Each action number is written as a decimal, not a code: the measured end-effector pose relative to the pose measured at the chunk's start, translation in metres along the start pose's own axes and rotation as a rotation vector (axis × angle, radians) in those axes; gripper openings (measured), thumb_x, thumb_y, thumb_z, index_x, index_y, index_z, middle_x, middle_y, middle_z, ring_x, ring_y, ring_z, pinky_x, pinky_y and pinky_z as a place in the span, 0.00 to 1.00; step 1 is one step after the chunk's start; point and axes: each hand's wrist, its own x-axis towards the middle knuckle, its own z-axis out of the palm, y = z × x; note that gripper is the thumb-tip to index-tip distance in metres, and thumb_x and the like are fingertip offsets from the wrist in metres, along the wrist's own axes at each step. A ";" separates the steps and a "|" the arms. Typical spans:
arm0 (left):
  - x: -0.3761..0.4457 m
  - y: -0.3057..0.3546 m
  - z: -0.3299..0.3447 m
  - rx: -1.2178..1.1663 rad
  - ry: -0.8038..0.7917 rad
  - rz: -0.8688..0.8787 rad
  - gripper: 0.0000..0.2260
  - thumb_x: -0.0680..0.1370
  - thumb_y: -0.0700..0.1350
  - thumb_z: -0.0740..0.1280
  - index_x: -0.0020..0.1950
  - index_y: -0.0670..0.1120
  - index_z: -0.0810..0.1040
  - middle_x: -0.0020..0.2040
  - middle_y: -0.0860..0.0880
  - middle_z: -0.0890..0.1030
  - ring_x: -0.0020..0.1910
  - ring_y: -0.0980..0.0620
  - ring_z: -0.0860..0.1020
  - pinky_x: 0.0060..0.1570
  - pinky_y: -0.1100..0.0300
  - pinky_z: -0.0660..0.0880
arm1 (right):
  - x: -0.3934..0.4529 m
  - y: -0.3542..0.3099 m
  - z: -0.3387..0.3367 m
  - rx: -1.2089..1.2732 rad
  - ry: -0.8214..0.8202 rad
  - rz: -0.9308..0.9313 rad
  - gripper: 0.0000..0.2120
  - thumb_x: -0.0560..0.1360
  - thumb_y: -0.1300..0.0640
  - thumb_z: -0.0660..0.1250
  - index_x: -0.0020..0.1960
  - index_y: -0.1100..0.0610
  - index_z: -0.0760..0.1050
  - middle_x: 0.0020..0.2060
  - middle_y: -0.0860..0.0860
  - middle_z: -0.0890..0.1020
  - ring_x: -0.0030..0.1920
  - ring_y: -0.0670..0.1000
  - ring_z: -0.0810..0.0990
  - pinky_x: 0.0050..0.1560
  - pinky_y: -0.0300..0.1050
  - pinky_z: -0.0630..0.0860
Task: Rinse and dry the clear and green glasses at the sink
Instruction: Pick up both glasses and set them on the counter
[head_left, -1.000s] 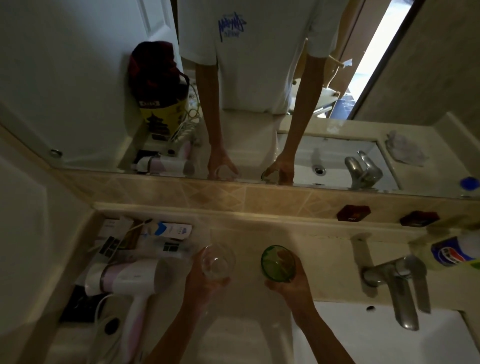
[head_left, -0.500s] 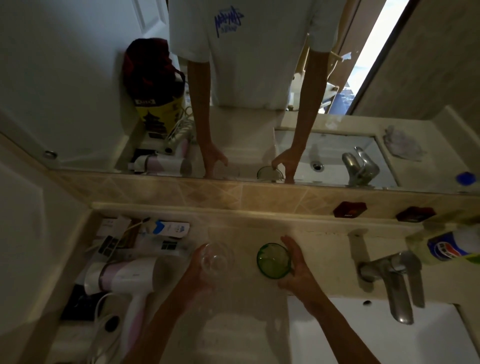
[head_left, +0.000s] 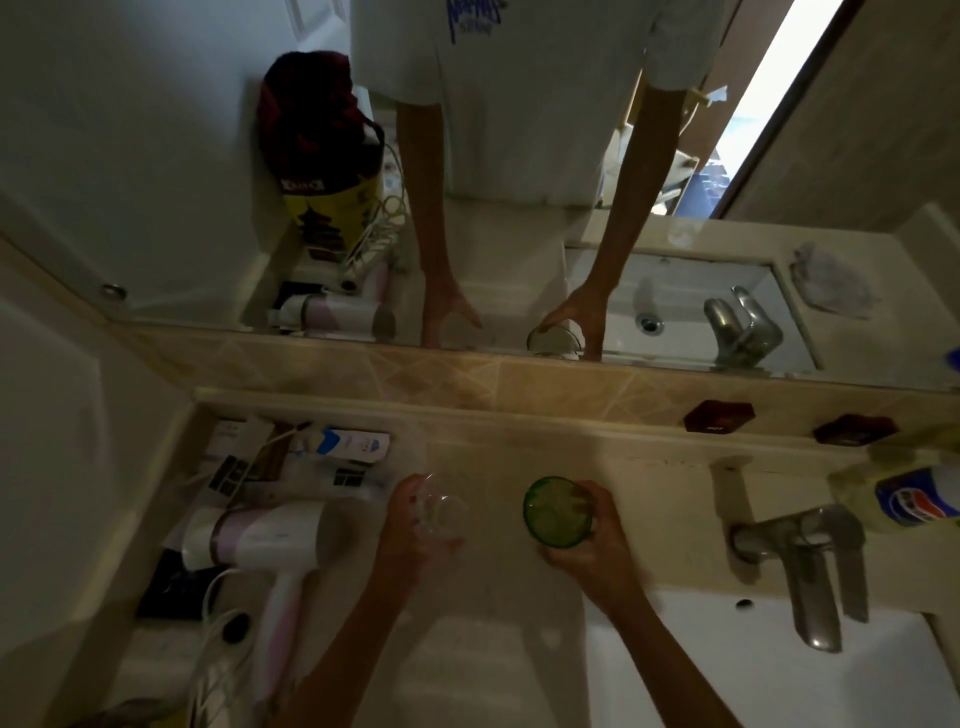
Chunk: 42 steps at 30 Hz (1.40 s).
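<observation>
A clear glass (head_left: 441, 514) stands upright on the beige counter (head_left: 498, 644), left of the sink. My left hand (head_left: 410, 530) is curled round its left side and holds it. A green glass (head_left: 557, 512) stands upright to its right, about a hand's width away. My right hand (head_left: 587, 545) wraps round the green glass from the right and below. The white sink basin (head_left: 779, 670) lies at the lower right, with the chrome tap (head_left: 810, 561) above it. No water runs from the tap.
A white and pink hair dryer (head_left: 260, 540) with its cord lies on the counter at the left, among small boxes (head_left: 343, 452). A plastic bottle (head_left: 914, 499) with a blue label stands right of the tap. The mirror (head_left: 519, 208) rises behind the counter.
Both hands have stayed on the glasses on the counter. My right hand shifted its fingers round the green glass, from behind it to its right side and below.
</observation>
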 end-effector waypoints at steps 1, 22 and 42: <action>-0.003 -0.003 0.007 -0.029 0.031 -0.019 0.41 0.58 0.47 0.82 0.68 0.46 0.69 0.63 0.55 0.75 0.60 0.62 0.76 0.57 0.69 0.75 | -0.002 0.002 0.005 -0.011 0.037 0.003 0.48 0.51 0.48 0.81 0.67 0.51 0.66 0.61 0.49 0.74 0.60 0.48 0.76 0.58 0.46 0.78; -0.009 -0.023 0.022 -0.133 0.060 -0.039 0.46 0.58 0.33 0.82 0.71 0.47 0.66 0.68 0.49 0.69 0.64 0.55 0.74 0.51 0.67 0.79 | -0.012 0.000 0.010 -0.121 0.037 -0.014 0.51 0.52 0.50 0.82 0.70 0.49 0.63 0.63 0.49 0.72 0.62 0.49 0.74 0.62 0.44 0.76; -0.010 -0.008 0.021 -0.229 0.000 -0.092 0.41 0.64 0.29 0.80 0.67 0.61 0.71 0.67 0.55 0.71 0.63 0.58 0.75 0.54 0.57 0.81 | -0.011 -0.009 0.011 -0.225 0.121 -0.073 0.53 0.52 0.53 0.85 0.73 0.54 0.63 0.63 0.46 0.68 0.65 0.48 0.67 0.66 0.46 0.71</action>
